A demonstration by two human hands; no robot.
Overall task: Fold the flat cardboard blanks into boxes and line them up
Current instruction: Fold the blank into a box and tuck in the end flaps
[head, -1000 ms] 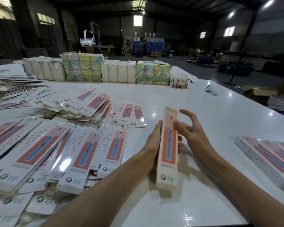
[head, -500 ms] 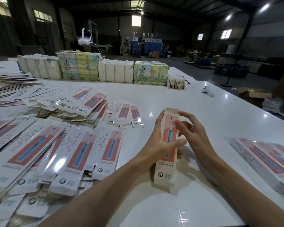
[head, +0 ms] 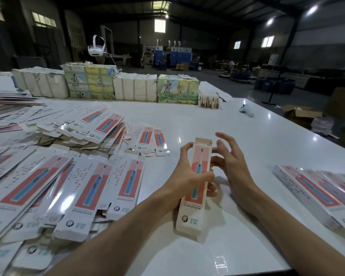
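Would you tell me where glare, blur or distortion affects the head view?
Head view: lamp glare spots the glossy table and flat blanks; the right hand looks motion-blurred, the box in the left hand sharp; the finished boxes smear toward the frame edge.

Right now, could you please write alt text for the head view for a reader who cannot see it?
A person's left hand grips a slim toothbrush box at a white table, the right hand open beside it. Flat blanks are heaped at left, folded boxes lined up at right.
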